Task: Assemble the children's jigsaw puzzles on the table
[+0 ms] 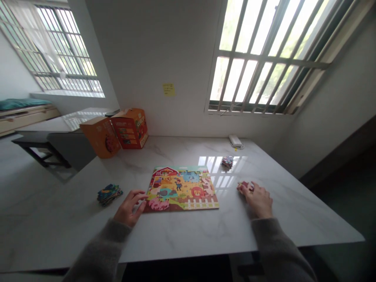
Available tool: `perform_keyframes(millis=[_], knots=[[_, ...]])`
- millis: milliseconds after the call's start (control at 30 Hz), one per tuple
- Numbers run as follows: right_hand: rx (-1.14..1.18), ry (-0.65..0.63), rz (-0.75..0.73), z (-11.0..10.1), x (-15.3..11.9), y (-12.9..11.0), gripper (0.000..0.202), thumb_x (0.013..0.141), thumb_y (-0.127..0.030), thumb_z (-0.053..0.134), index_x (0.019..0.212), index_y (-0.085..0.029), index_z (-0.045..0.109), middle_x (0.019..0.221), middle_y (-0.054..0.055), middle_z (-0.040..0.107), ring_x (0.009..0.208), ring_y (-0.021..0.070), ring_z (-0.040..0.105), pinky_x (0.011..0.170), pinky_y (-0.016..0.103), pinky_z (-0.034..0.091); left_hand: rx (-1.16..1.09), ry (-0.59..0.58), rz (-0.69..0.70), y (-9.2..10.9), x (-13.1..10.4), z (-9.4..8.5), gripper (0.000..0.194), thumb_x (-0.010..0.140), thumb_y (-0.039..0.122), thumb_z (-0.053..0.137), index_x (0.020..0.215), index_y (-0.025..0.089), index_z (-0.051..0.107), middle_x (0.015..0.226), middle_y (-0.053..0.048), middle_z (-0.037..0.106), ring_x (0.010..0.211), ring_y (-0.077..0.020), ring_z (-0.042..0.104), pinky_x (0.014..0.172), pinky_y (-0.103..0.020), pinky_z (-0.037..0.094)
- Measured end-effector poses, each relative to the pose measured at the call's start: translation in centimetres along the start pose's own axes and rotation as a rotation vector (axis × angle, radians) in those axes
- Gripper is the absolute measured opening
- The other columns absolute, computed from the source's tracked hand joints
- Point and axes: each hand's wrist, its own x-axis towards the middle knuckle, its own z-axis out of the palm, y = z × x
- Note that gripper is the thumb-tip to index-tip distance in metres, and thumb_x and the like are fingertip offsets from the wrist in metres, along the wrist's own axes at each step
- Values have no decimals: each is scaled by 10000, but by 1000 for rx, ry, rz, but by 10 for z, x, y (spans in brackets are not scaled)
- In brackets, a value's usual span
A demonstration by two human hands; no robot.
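Note:
A colourful jigsaw puzzle (179, 188) with a red barn, farm animals and a white fence lies flat in its frame on the table. My left hand (132, 207) rests at the puzzle's lower left edge, its fingers loosely curved and apart, with nothing in them. To the right of the puzzle, my right hand (259, 200) has its fingertips closed on a small pile of puzzle pieces (241, 185), partly hidden by the fingers. A stack of dark blue and green pieces (108, 194) sits left of my left hand. Farther back lies another pile of pieces (227, 162).
Two orange cardboard boxes (129, 129) stand at the table's back left. A white device with a cable (235, 141) lies near the back wall. The marble-patterned table (188, 239) ends close to me. A yellow note (169, 89) is stuck on the wall.

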Motion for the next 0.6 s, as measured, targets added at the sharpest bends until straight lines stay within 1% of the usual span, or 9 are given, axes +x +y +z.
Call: perform_keyframes(millis=[67, 133, 267, 333, 467, 600], knots=[[30, -44, -19, 2, 2, 0, 726, 857, -682, 477, 1345, -154, 575, 1136, 213, 629, 1106, 387, 564, 930, 512, 437, -4, 3, 8, 0, 0, 0, 220, 944, 331, 514, 975, 194, 684, 1098, -90, 624, 912, -187, 654, 699, -286, 579], [112, -69, -41, 4, 2, -1, 756, 810, -707, 526, 1309, -145, 601, 1097, 196, 623, 1063, 364, 590, 935, 478, 453, -5, 12, 15, 0, 1, 0, 217, 939, 327, 520, 970, 195, 690, 1093, -87, 629, 886, -182, 656, 691, -284, 577], [358, -66, -74, 6, -2, -6, 726, 730, -698, 623, 1210, -153, 626, 1152, 163, 535, 906, 266, 642, 898, 382, 502, -8, 19, 16, 0, 2, 0, 222, 934, 332, 526, 958, 194, 699, 1088, -85, 634, 866, -178, 654, 680, -279, 579], [417, -61, -78, 6, -5, -9, 718, 709, -691, 642, 1187, -158, 605, 1155, 154, 516, 867, 249, 642, 863, 370, 516, -8, 16, 12, 1, 2, 0, 225, 934, 333, 525, 949, 195, 702, 1080, -85, 635, 881, -183, 653, 677, -274, 579], [396, -68, -130, 4, -7, -13, 676, 731, -674, 625, 1178, -172, 562, 1012, 121, 603, 900, 285, 628, 822, 390, 505, -6, 5, 3, 1, 2, 0, 225, 936, 328, 518, 947, 195, 700, 1085, -84, 633, 894, -183, 652, 684, -273, 579], [281, -6, -152, 4, -8, -13, 606, 738, -653, 636, 1124, -189, 589, 952, 113, 644, 925, 313, 598, 860, 439, 467, -8, -15, 12, 5, 5, 4, 205, 932, 313, 525, 957, 202, 695, 1103, -83, 628, 933, -190, 643, 705, -276, 578]])
